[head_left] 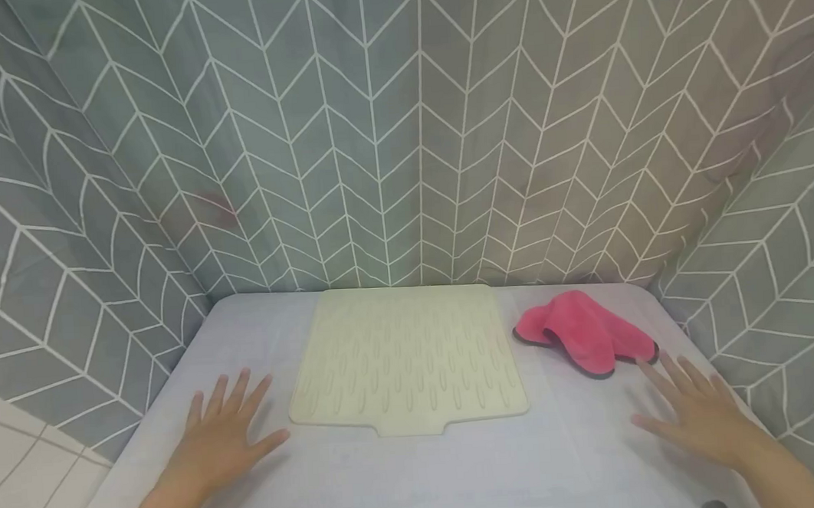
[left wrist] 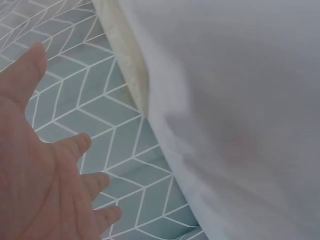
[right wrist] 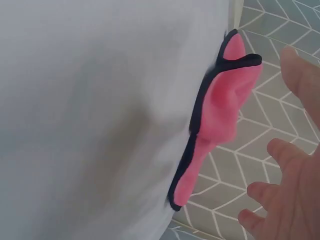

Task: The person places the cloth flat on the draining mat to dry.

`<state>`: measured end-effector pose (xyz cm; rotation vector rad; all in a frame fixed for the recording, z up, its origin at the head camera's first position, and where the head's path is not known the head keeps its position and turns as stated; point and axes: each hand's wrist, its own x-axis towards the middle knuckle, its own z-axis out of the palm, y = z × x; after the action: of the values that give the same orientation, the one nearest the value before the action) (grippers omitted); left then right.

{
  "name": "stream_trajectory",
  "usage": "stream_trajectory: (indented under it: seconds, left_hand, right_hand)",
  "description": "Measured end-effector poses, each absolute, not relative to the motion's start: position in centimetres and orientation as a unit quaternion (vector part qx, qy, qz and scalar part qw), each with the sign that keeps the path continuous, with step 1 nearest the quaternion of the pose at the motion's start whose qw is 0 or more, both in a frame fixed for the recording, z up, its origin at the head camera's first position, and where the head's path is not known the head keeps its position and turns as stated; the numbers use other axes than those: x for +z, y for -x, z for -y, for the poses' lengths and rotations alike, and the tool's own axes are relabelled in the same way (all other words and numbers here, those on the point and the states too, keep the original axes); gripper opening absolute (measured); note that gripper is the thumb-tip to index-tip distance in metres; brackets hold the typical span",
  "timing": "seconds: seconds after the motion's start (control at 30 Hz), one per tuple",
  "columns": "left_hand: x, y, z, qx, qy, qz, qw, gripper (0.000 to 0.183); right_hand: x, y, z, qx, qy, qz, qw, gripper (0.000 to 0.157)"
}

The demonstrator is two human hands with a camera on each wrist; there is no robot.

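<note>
My left hand [head_left: 222,436] is spread flat over the white-covered table, left of a cream ribbed mat [head_left: 407,354] with a short tab at its near edge. On the other side, my right hand [head_left: 699,415] also has its fingers spread, just in front of a crumpled pink cloth [head_left: 584,333] with dark edging. Neither hand holds anything. In the left wrist view the palm of the left hand [left wrist: 45,175] shows with fingers apart. The right wrist view has the pink cloth [right wrist: 220,110] lying on the table beyond the fingers of the right hand [right wrist: 295,195].
A grey curtain [head_left: 400,131] with white chevron lines hangs behind the table and along both sides. The table's white cover [head_left: 474,473] reaches its rounded far corners. Pale floor tiles [head_left: 24,466] show at the lower left.
</note>
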<state>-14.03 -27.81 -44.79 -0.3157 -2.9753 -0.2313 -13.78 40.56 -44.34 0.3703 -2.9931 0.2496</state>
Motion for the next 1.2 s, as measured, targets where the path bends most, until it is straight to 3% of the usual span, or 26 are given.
stream_trajectory:
  seconds: [0.2,0.47,0.83,1.2]
  left_hand:
    - [-43.7,14.9,26.9,-0.098,0.093,0.990,0.048,0.092]
    - [-43.4,16.1,25.5,-0.124,0.092,0.987,0.032,0.093]
    - [-43.7,18.0,24.3,-0.155,0.083,0.984,-0.004,0.094]
    - [-45.4,19.1,24.6,-0.156,0.077,0.984,-0.033,0.106]
  right_hand:
    - [-43.2,15.1,-39.3,0.118,-0.124,0.984,0.053,0.091]
    - [-42.0,17.6,-37.7,0.176,-0.180,0.963,0.100,0.083]
    - [-40.4,20.8,-36.6,0.242,-0.126,0.962,0.020,0.085]
    - [-40.2,24.1,-36.0,0.303,-0.108,0.947,0.006,0.077]
